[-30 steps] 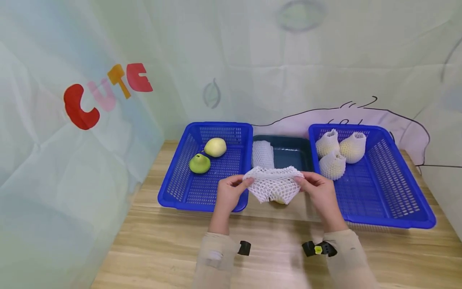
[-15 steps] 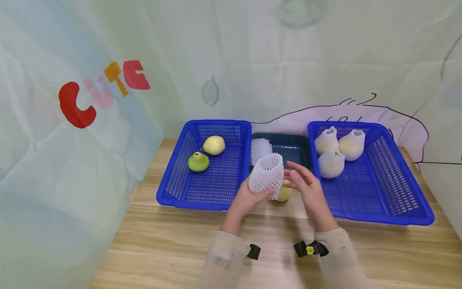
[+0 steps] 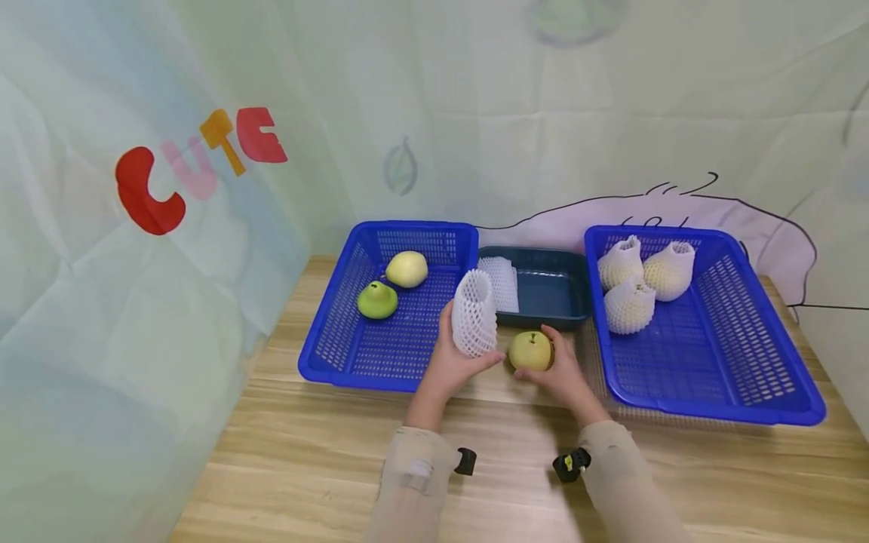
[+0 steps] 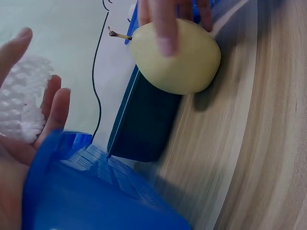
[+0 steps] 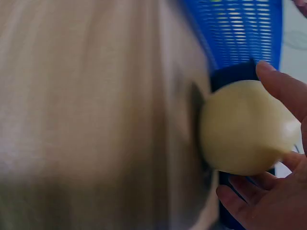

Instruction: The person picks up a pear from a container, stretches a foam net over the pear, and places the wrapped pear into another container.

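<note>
My left hand holds a white foam net sleeve upright, its open end facing up. In the left wrist view the sleeve sits in the palm, partly cut off by the frame's edge. A pale yellow pear, stem up, is between the thumb and fingers of my right hand. The right wrist view shows the thumb on one side of the pear and fingers on the other. The pear is close to the wooden table, just right of the left hand.
A blue basket at left holds a green pear and a yellow pear. Between the baskets, a dark green tray holds flat foam sleeves. The right blue basket contains 3 sleeved pears.
Both hands stretched the sleeve at first; the right hand then let go. The left hand moved left with the sleeve, now upright, and the right hand came down around the pear.
</note>
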Motion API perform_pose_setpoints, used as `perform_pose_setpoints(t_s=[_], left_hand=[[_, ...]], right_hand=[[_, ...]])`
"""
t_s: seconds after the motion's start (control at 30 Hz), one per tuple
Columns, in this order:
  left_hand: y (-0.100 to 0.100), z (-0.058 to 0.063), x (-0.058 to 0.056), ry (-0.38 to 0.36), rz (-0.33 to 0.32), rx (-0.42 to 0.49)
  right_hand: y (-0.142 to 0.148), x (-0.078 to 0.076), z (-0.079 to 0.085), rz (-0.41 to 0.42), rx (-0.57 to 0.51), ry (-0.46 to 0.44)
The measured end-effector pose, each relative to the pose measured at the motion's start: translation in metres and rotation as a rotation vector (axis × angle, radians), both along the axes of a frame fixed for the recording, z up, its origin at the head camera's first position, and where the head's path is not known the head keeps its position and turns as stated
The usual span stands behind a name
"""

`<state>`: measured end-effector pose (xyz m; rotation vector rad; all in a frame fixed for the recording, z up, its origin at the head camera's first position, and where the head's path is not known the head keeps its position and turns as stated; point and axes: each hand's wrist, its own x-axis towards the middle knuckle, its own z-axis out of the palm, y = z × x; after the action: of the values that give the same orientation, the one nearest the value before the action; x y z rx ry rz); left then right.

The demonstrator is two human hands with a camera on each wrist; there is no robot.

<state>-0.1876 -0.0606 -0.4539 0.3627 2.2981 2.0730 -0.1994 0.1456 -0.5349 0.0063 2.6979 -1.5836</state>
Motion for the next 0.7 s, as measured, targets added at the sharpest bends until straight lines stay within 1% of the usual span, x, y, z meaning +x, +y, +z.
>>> perform_pose_setpoints(t_s=[0.13, 0.2, 0.3, 0.37, 0.4, 0.47, 0.53, 0.6, 0.7], left_hand=[[0.0, 0.0, 0.001, 0.026, 0.004, 0.0], [-0.001, 0.0, 0.001, 0.035, 0.004, -0.001], [-0.001, 0.0, 0.002, 0.052, 0.008, -0.003], [0.0, -0.003, 0.001, 0.062, 0.009, -0.005], [0.001, -0.006, 0.0, 0.064, 0.008, -0.003], [0.002, -0.014, -0.004, 0.071, 0.008, 0.002], [0.003, -0.022, -0.008, 0.083, 0.011, -0.002], [0.003, -0.031, -0.012, 0.101, 0.015, -0.004], [0.003, -0.036, -0.015, 0.141, 0.022, -0.034]], right_hand=[[-0.004, -0.004, -0.01, -0.026, 0.052, 0.05], [-0.006, -0.005, -0.013, -0.033, 0.051, 0.06], [-0.006, -0.006, -0.014, -0.054, 0.014, 0.05], [-0.006, -0.004, -0.009, -0.078, -0.034, 0.032], [-0.006, -0.003, -0.004, -0.095, -0.069, 0.027], [-0.007, -0.002, 0.014, -0.126, -0.166, 0.023], [-0.008, -0.001, 0.04, -0.152, -0.286, 0.036], [-0.009, 0.0, 0.071, -0.166, -0.408, 0.081], [-0.01, 0.004, 0.112, -0.151, -0.559, 0.166]])
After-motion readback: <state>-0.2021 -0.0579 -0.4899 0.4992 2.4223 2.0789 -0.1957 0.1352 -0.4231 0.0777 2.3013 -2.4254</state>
